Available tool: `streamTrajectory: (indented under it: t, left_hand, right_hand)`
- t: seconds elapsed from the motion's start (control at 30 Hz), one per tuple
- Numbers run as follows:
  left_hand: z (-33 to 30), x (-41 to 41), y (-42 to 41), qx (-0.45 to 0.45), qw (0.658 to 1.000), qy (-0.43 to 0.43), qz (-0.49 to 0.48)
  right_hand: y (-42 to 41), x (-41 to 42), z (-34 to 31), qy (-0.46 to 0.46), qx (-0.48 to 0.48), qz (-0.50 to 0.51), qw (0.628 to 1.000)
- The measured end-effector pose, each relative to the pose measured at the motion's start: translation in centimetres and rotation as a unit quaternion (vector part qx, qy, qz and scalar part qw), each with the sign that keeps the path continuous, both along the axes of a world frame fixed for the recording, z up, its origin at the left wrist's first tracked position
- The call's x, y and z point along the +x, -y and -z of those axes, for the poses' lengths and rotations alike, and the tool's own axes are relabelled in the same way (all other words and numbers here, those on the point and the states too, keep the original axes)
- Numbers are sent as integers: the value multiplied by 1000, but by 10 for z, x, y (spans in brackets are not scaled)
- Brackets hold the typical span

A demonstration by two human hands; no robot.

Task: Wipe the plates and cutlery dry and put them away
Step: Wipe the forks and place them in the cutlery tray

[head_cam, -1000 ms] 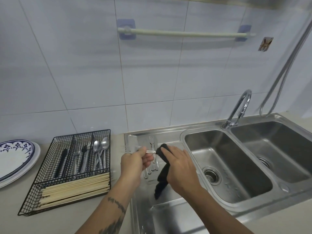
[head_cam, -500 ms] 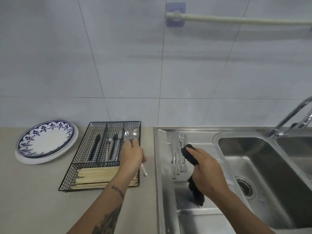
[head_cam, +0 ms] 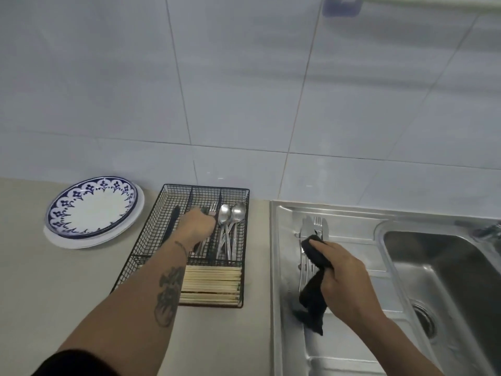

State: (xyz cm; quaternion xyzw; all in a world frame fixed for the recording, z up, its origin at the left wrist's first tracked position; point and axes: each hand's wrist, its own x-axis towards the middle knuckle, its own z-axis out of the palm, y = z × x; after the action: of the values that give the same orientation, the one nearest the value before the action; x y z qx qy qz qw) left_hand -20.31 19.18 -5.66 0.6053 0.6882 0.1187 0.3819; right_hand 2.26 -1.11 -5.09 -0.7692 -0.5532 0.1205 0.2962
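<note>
Head view: kitchen tabletop (head_cam: 67, 289) at left of frame, steel sink unit (head_cam: 352, 359) at right, tiled wall across top.
Left hand (head_cam: 199, 226): reaching into black wire cutlery basket (head_cam: 151, 240) at centre, over the middle fork slot; fingers curled down among the fork handles, cannot tell if they hold a fork.
Right hand (head_cam: 344, 278): over sink drainboard, right of centre; fingers clenched round a black cloth (head_cam: 314, 291), cloth end hanging down.
Wet cutlery (head_cam: 314, 226): forks and knives lying on drainboard, just above and under the cloth.
Basket contents: spoons (head_cam: 230, 215) in right slot, forks (head_cam: 212, 208) beside the hand, dark-handled piece (head_cam: 173, 218) in left slot, chopsticks (head_cam: 211, 286) across the near compartment.
Plates (head_cam: 92, 210): blue-patterned plate stacked on white ones, centre left, just beside basket.
Basin (head_cam: 447, 267): right edge of frame, drain visible.
</note>
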Motion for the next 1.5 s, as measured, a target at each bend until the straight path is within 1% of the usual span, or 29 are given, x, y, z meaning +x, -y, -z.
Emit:
streamTrajectory:
  t: [0.1, 0.13, 0.17, 0.23, 0.3, 0.37, 0.43, 0.5, 0.6, 0.73, 0.87, 1.13, 1.3, 1.5]
  left_hand:
    - [14, 2, -2, 3, 999, -33, 22]
    - [19, 3, -1, 18, 999, -45, 22]
    - [20, 5, 2, 46, 998, -50, 16]
    - [21, 15, 11, 124, 992, -28, 14]
    - [21, 36, 26, 192, 980, -11, 51]
    - [19, 64, 44, 216, 970, 16, 111]
    - [25, 96, 61, 187, 965, 42, 180]
    - [35, 130, 75, 145, 961, 48, 231]
    - [49, 170, 90, 102, 959, 41, 260]
    - [65, 207, 91, 101, 955, 0, 280]
    - [79, 229, 82, 113, 955, -43, 271]
    - [82, 249, 72, 83, 965, -97, 231]
    - [76, 257, 67, 40, 971, -112, 206]
    - [68, 264, 63, 17, 978, -111, 173]
  right_hand:
    - [3, 17, 2, 21, 3, 34, 999]
    - [5, 23, 3, 24, 3, 49, 999]
    - [6, 29, 3, 25, 2, 62, 998]
    - [10, 39, 3, 19, -4, 83, 996]
    - [13, 46, 3, 5, -6, 98, 995]
    - [15, 51, 4, -6, -3, 106, 994]
    - [18, 54, 6, -16, -1, 113, 993]
    - [22, 58, 7, -25, 3, 122, 992]
    - [28, 63, 13, -32, 1, 130, 991]
    - [33, 70, 22, -34, -7, 133, 991]
    - [35, 76, 28, -45, -9, 137, 989]
    - [28, 84, 40, -77, -30, 133, 988]
    - [22, 85, 47, -94, -33, 134, 986]
    - [21, 87, 48, -104, -25, 138, 985]
